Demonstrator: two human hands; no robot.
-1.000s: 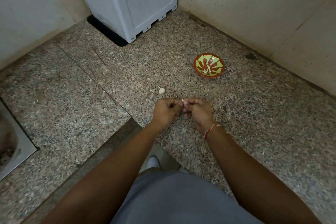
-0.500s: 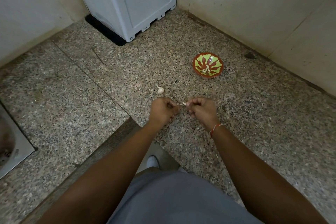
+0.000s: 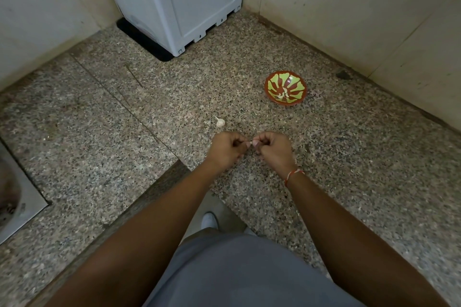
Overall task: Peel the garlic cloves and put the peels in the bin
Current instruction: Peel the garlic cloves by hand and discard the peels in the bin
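Left hand [image 3: 225,148] and right hand [image 3: 272,148] are meeting fingertip to fingertip, both pinching a small pale garlic clove [image 3: 251,143] between them, equally near; its axis cannot be told; red-and-green patterned bowl [image 3: 285,91] is lying ahead-right on the speckled granite surface [image 3: 349,157]

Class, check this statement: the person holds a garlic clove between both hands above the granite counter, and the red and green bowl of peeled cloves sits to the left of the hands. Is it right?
Not quite. The head view shows the red and green bowl beyond and to the right of the hands, not left. The rest stands: the left hand and right hand hold a garlic clove between them above the granite counter.
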